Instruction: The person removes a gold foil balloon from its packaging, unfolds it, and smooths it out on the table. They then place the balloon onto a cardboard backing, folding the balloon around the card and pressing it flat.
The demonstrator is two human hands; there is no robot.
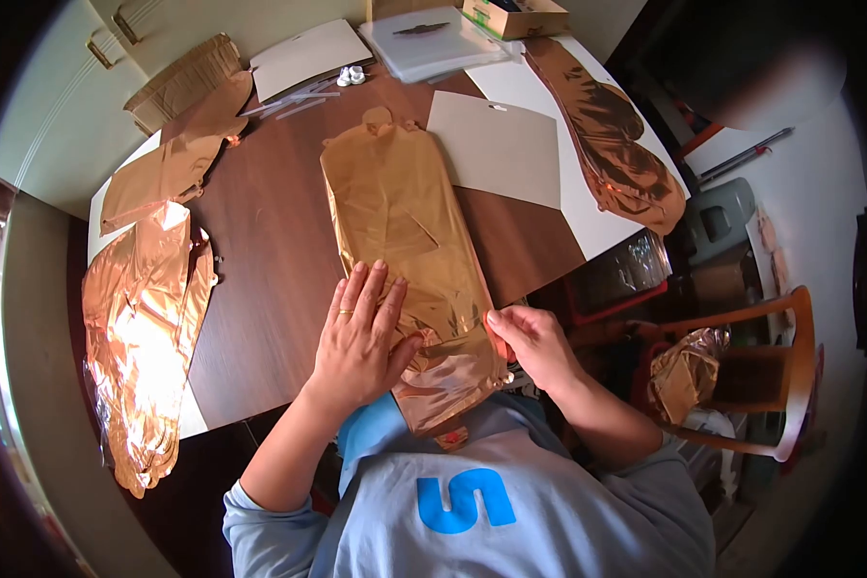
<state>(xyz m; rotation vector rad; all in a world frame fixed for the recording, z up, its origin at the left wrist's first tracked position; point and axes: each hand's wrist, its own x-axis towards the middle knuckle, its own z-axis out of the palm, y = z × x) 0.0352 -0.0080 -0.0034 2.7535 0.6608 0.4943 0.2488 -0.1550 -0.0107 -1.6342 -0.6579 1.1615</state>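
Note:
A long flat sheet of gold foil (395, 212) lies on the brown wooden table (250, 289), its near end hanging over the front edge towards my shirt. My left hand (358, 337) rests flat on the foil's lower left part, palm down, fingers stretched out, with a ring on one finger. At the foil's right edge, my right hand (535, 345) pinches the rim between thumb and fingers.
Crumpled copper foil pieces (149, 328) lie at the left, another (612, 144) at the right. A white card (496, 144) sits beside the gold foil. Clear plastic bags (429, 48) and a small box (515, 17) are at the back. An orange-framed chair (795, 376) stands right.

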